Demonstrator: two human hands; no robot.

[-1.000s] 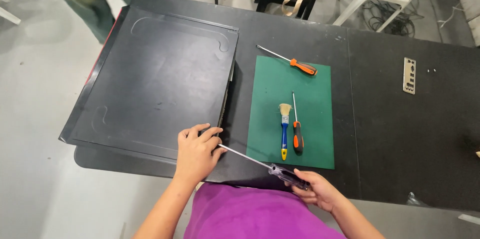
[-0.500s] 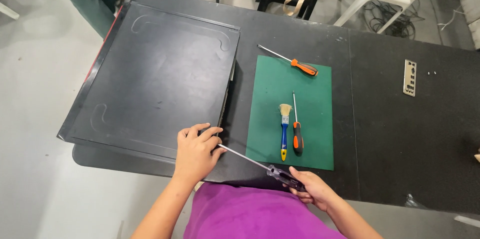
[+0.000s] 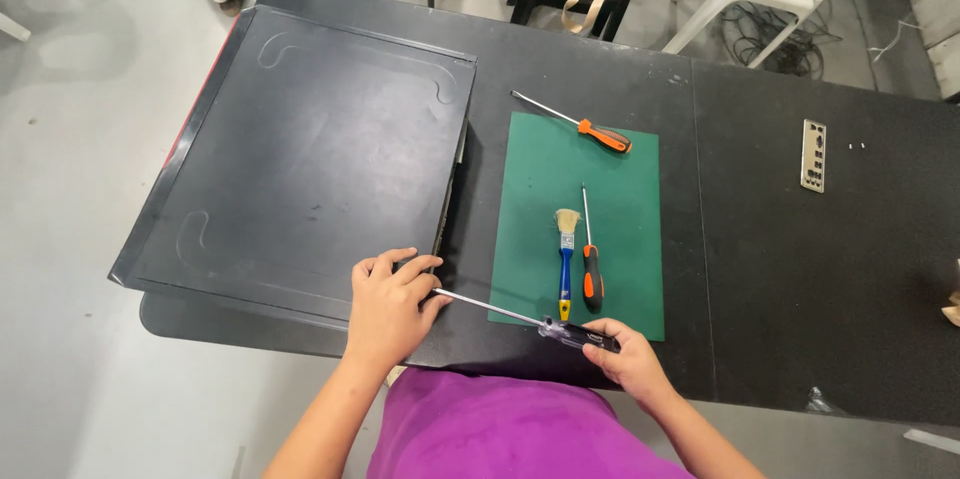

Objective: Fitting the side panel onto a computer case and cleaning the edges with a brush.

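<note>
Still: left hand (image 3: 385,311) on case panel (image 3: 300,154), right hand (image 3: 622,357) gripping screwdriver (image 3: 520,319).

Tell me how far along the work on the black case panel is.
Done: tools are laid out, two orange-handled screwdrivers and a brush on the green mat. In hand: the right hand holds a dark-handled screwdriver, tip at the case's near corner, steadied by the left hand. Left: the panel still lies in place.

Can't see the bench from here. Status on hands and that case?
Left hand on the case corner. Right hand holds a screwdriver, tip at that corner. Brush and two screwdrivers lie apart on the mat.
</note>
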